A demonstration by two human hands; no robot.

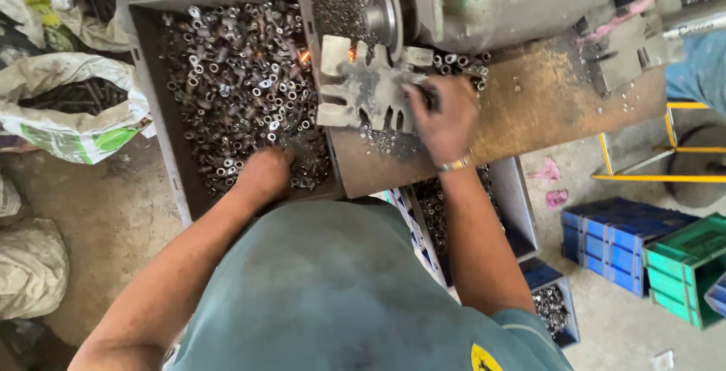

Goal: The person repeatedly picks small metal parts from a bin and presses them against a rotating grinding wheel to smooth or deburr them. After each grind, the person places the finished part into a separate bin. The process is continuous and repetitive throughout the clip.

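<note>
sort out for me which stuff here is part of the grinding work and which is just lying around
In use: left hand in the grey tray of small metal tubes; right hand at the slotted guide plate; grinding wheel.

Lying about: white sacks; blue crates; green crate.

Person seen from above the head: a short-sleeved teal-green shirt covers the torso and shoulders, with a small yellow emblem patch on the right sleeve (its design is too small to make out). Both forearms are bare. A thin metallic bracelet encircles the right wrist.
</note>
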